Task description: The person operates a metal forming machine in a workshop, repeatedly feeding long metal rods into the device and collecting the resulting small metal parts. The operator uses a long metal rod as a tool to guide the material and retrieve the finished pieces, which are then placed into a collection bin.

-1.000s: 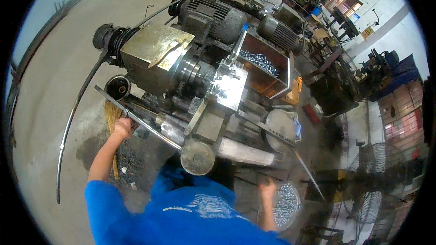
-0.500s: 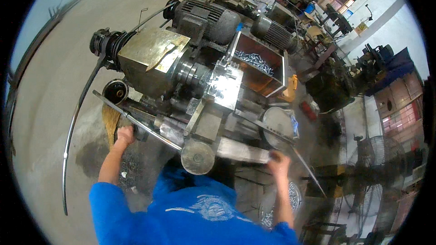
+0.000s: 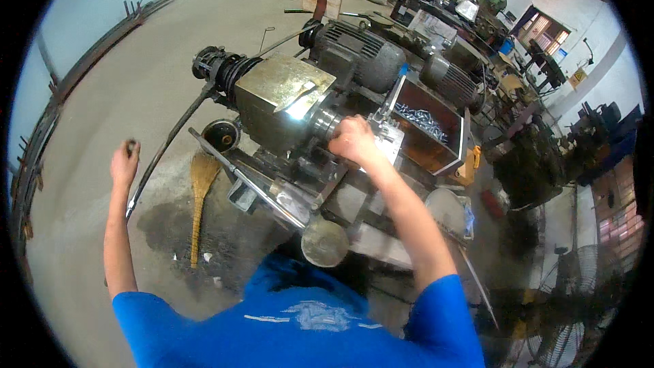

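Note:
My left hand (image 3: 125, 162) is raised to the left of the machine, beside a long dark lever (image 3: 170, 133). Its fingers are curled in; a dark spot shows at the fingertips, too small to make out. My right hand (image 3: 353, 139) reaches over the middle of the machine, fingers bent down at the shiny round spindle (image 3: 325, 123) and the metal tooling block (image 3: 390, 142). Whatever those fingers grip is hidden beneath the hand. The brass-coloured headstock (image 3: 283, 88) stands left of the spindle, with a thin flat piece (image 3: 294, 97) lying on top.
A brown box (image 3: 436, 153) holding several small silvery metal parts (image 3: 422, 121) sits right of the tooling. Behind are electric motors (image 3: 361, 54). A straw broom (image 3: 199, 197) lies at the left; a steel bar (image 3: 272, 208) slants across the front. A fan (image 3: 565, 313) stands at lower right.
My right hand has gone from the flat metal bar at front right up to the spindle. My left hand has left the machine's front left and moved outward. The view has shifted left.

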Demonstrator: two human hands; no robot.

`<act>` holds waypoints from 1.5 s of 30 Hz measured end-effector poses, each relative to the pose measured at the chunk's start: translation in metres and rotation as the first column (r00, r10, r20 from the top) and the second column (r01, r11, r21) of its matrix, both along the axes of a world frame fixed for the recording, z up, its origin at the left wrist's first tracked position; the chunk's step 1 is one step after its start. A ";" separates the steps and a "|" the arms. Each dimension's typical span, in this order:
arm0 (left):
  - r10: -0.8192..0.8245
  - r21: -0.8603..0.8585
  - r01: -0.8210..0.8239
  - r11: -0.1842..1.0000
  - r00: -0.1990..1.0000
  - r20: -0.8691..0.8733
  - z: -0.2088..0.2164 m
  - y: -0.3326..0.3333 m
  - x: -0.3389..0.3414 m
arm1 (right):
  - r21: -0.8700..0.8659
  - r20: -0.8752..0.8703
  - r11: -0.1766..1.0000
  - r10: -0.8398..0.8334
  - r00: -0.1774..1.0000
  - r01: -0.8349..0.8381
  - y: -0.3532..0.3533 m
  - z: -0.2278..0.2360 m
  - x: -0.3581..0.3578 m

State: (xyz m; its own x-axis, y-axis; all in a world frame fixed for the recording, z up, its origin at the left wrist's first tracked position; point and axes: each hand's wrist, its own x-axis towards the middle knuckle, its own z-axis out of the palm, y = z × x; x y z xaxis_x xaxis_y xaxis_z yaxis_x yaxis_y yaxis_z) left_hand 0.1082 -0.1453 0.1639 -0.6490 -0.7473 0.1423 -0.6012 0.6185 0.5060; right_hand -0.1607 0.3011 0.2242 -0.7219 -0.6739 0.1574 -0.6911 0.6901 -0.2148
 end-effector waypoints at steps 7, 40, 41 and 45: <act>-0.065 -0.187 0.101 0.977 0.980 0.188 -0.013 0.133 0.028 | 0.118 0.171 0.983 -0.158 0.972 0.140 -0.007 0.009 0.005; -0.304 0.686 0.334 0.646 0.937 -0.170 -0.053 0.055 -0.003 | -0.412 0.448 0.169 -0.818 0.361 0.895 0.408 -0.123 0.273; -0.268 0.699 0.233 0.676 0.962 -0.062 -0.020 0.115 -0.032 | -0.382 0.437 -0.012 -0.883 0.169 0.924 0.438 -0.119 0.318; -0.102 0.735 0.129 0.666 0.991 -0.081 -0.018 0.118 -0.018 | 0.330 -0.078 0.202 -0.968 0.239 0.922 0.519 -0.207 0.431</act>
State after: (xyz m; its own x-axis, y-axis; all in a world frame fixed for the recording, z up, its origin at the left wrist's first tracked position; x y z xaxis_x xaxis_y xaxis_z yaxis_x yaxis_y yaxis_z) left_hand 0.0903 -0.0270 0.1454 -0.7426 -0.5369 -0.4003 -0.5268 0.0994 0.8441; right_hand 0.2707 0.8200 0.0170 -0.8420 0.5391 -0.0179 0.5363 0.8403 0.0793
